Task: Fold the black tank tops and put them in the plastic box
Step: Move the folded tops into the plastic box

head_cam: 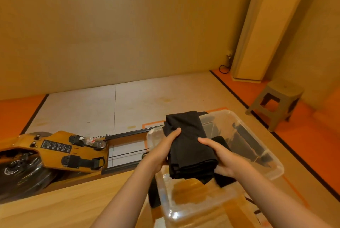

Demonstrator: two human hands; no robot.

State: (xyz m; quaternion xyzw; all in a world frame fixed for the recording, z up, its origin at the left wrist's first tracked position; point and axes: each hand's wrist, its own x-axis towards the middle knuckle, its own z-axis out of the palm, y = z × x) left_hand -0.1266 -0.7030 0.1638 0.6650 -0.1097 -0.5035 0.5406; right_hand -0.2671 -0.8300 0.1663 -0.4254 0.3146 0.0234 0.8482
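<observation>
Rowing machine (46, 156), left of frame: wooden frame, dark water tank at lower left. A black label plate sits on its upper board; the white print is too small to read. A clear water bottle (93, 142) is strapped in near the footrests, its red-and-white label also unreadable.

Plastic box (266, 156), lower right of centre: clear, open-topped, standing on a wooden surface (64, 203). At least one dark folded piece already lies inside, toward the right wall.

Tall pale cabinet unit (266, 25), upper right: a small glowing logo and a line of text near its top, blurred past reading. A grey stool (277, 104) stands below it on the orange floor.

Folded black tank top (187, 141), centre: held over the box's left half, its far end overhanging the far-left rim.

Left hand (163, 152): fingers closed around the bundle's left edge, thumb on top. Right hand (222, 156): thumb on top, fingers curled beneath the right edge.

Risks (judgement only):
- The overhanging far end may catch the rim on lowering and drag the fold open.
- Layers at the near edge look loosely stacked; uneven release could let them slide apart.
- Landing partly on the piece already inside could tilt the bundle.
</observation>
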